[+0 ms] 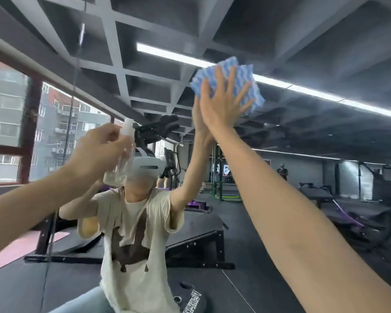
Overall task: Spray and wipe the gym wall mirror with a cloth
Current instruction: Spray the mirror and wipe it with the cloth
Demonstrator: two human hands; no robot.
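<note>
Where the right hand [221, 105] presses, rippled cloth [226, 63] (blue-white) meets smooth mirror [303, 53].

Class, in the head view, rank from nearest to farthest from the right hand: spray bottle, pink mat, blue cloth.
1. blue cloth, under the right hand.
2. spray bottle, held in the left hand.
3. pink mat, lower left.

Grey coffered ceiling [145, 41], LED strip light [303, 89]. Windows [7, 123] left, pink mat [16, 249] below. Black ramp [196, 245] mid-floor, green rack [219, 184] behind, purple machine [352, 220] right.
</note>
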